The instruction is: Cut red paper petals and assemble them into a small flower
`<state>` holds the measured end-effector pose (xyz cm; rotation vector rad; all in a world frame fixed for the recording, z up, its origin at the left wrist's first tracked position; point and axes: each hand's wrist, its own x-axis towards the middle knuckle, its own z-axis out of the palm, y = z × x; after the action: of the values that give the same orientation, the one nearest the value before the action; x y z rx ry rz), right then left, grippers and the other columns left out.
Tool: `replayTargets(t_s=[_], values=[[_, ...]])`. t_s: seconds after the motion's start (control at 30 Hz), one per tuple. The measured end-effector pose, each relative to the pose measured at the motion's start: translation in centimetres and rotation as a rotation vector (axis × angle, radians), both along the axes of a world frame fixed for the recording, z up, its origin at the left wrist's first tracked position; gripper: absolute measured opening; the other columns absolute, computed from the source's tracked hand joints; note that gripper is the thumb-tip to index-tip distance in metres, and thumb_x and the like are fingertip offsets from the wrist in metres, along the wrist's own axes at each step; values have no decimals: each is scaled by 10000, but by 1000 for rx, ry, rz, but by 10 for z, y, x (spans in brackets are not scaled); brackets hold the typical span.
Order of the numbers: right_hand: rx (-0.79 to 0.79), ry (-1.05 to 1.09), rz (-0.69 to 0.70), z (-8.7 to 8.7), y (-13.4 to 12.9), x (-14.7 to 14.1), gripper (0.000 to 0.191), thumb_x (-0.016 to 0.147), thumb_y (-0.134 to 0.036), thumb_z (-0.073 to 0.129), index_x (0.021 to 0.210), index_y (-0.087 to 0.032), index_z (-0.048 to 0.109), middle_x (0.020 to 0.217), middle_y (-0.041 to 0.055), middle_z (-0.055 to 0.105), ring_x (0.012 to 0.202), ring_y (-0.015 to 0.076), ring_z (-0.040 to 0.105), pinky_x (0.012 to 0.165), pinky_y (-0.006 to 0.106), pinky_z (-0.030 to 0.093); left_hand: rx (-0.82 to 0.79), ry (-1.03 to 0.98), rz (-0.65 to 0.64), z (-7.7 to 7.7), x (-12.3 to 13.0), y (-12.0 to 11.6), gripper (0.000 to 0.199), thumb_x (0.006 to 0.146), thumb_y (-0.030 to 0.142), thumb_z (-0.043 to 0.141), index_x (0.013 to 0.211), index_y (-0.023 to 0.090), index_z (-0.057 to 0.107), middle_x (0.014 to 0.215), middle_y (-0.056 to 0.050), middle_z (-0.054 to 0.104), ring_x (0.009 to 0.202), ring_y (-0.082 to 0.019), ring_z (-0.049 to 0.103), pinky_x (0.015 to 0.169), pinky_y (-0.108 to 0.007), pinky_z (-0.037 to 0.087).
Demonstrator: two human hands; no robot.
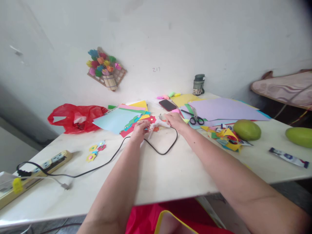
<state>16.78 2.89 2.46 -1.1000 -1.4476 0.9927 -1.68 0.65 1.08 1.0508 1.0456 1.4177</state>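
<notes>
My right hand is wrapped around a white glue gun, whose black cord loops back across the table. Close by on the left, the bent fingers of my left hand are pressed together; what they hold is too small to make out. Just beyond both hands lies a red paper flower with a pale centre. Wavy-edged strips of coloured paper spread out behind my left hand. Several small finished paper flowers rest on the table further left.
A cream power strip and a red plastic bag are on the left. Behind are coloured paper sheets, a phone and a dark bottle. Scissors, paper scraps, green fruit and a tube lie right.
</notes>
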Motion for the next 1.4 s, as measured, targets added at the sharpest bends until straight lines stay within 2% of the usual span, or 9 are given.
replayTargets(t_s=[0.13, 0.37, 0.67, 0.83, 1.0, 1.1, 1.17, 1.27, 1.4], values=[[-3, -104, 34, 5, -6, 1, 396, 834, -306, 567, 479, -181, 443, 389, -42, 429, 370, 63, 358, 400, 213, 264, 9, -2, 5, 0, 0, 0, 275, 491, 290, 740, 668, 155, 578, 558, 23, 527, 489, -76, 463, 428, -190, 343], [-109, -209, 217, 8, -11, 0, 170, 714, -145, 723, 581, -135, 618, 533, 13, 643, 391, 72, 513, 385, 181, 370, 7, -28, 2, 0, 0, 1, 301, 480, 291, 750, 689, 155, 580, 559, 24, 530, 497, -79, 464, 433, -190, 347], [-76, -353, 242, 13, -11, 8, 416, 764, -274, 668, 388, -163, 532, 385, 31, 562, 344, 81, 455, 388, 202, 364, 20, -1, -32, 0, 0, 1, 285, 501, 296, 750, 664, 155, 563, 564, 26, 515, 501, -74, 459, 453, -195, 338], [-134, -394, 493, 18, -13, 16, 104, 557, -154, 771, 628, -199, 709, 592, -21, 683, 504, 113, 589, 405, 178, 355, 39, 33, -71, -2, -1, 2, 254, 531, 294, 747, 653, 154, 575, 556, 25, 511, 502, -73, 461, 466, -198, 332], [-88, -458, 198, 17, -11, 13, 349, 672, -295, 747, 433, -166, 528, 391, -10, 518, 359, 72, 429, 362, 196, 279, 60, 59, -94, -5, -1, 3, 231, 556, 293, 747, 630, 154, 579, 548, 26, 499, 508, -73, 456, 475, -199, 341], [-74, -392, 92, 14, -7, 13, 345, 749, -288, 687, 467, -161, 534, 436, 4, 536, 382, 75, 433, 345, 193, 254, 61, 67, -108, -7, -2, 3, 232, 563, 293, 752, 638, 157, 581, 557, 25, 504, 516, -76, 458, 480, -202, 346], [-96, -252, 246, 12, -6, 13, 94, 713, -206, 712, 663, -155, 650, 686, 36, 683, 503, 97, 556, 373, 179, 329, 59, 77, -114, -7, -2, 3, 231, 564, 294, 754, 655, 158, 591, 573, 22, 518, 527, -81, 466, 486, -206, 352], [-159, -73, 361, 10, -5, 12, 179, 695, -265, 746, 835, -167, 693, 910, 66, 719, 612, 124, 628, 394, 182, 379, 56, 92, -112, -6, -1, 2, 229, 557, 298, 751, 660, 160, 600, 590, 15, 532, 539, -88, 475, 491, -211, 353], [-151, -23, 377, 7, -8, 6, 224, 689, -353, 761, 742, -147, 694, 773, 69, 711, 645, 132, 634, 441, 178, 391, 58, 115, -127, -6, 0, 1, 209, 565, 296, 747, 644, 170, 601, 584, 18, 524, 537, -88, 462, 496, -211, 350]])
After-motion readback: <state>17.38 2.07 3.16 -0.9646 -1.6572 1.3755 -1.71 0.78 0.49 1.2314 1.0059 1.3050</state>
